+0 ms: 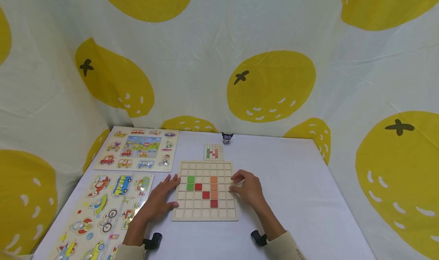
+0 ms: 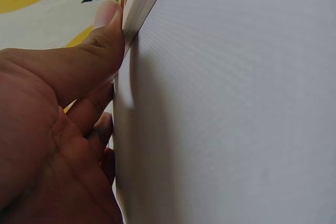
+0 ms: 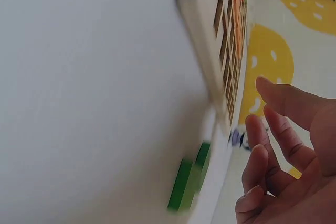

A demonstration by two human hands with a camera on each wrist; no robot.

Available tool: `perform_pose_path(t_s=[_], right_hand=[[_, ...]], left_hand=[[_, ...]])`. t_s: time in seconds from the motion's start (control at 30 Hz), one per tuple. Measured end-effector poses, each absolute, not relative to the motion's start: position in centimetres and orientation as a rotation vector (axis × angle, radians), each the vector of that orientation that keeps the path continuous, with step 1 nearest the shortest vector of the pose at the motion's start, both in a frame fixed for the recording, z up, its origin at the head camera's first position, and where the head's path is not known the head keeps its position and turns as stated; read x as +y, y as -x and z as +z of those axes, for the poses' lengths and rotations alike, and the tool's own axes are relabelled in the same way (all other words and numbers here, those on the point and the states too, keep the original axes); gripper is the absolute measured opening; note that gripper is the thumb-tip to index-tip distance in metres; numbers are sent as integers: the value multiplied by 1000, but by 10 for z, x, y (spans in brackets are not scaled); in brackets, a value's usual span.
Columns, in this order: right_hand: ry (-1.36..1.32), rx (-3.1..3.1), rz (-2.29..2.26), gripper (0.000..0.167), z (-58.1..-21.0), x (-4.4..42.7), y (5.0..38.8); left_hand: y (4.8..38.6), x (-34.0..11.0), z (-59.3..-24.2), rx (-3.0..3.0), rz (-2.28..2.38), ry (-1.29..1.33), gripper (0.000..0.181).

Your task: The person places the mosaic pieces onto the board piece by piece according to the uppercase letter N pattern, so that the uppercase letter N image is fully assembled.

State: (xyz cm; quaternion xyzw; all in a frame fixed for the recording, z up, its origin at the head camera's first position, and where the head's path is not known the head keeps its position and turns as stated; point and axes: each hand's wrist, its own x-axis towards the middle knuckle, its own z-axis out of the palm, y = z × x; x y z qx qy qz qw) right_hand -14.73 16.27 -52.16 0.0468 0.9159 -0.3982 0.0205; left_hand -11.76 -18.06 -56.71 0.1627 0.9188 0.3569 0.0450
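A wooden grid board point(image 1: 193, 213) lies on the table, holding two green tiles point(image 1: 191, 179), three red tiles point(image 1: 205, 195) on a diagonal and three orange tiles point(image 1: 213, 187) in a column. My left hand point(image 1: 159, 199) rests along its left side; the left thumb point(image 2: 107, 35) touches the board's edge. Over the right edge hovers my right hand point(image 1: 249, 187), fingers loosely bent, with nothing visible between thumb and fingers in the right wrist view. That view also shows green tiles point(image 3: 181, 184) on the table near the hand, which the head view hides.
A small pattern card point(image 1: 213, 152) lies behind the board, and a dark figurine point(image 1: 227, 138) stands beyond it. Two picture puzzle boards, one at the back left point(image 1: 171, 153) and one at the front left point(image 1: 90, 203), lie left of the grid board. Lemon-print cloth point(image 1: 192, 81) hangs behind.
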Motion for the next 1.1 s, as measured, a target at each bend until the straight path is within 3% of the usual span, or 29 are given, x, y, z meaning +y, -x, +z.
perform_pose_path(t_s=[0.3,0.57,0.8,1.1], right_hand=[[-219,2878,-1076,32,-529,197,146],[-203,2830,-1018,21,-536,200,146],[-175,2861,-918,30,-528,205,142],[-196,2883,-841,27,-527,204,139]], left_hand=[[119,-184,-571,2790,1096,-498,93],[118,-182,-571,2800,1121,-504,91],[119,-181,-569,2763,1095,-473,91],[120,-182,-572,2777,1108,-490,92]])
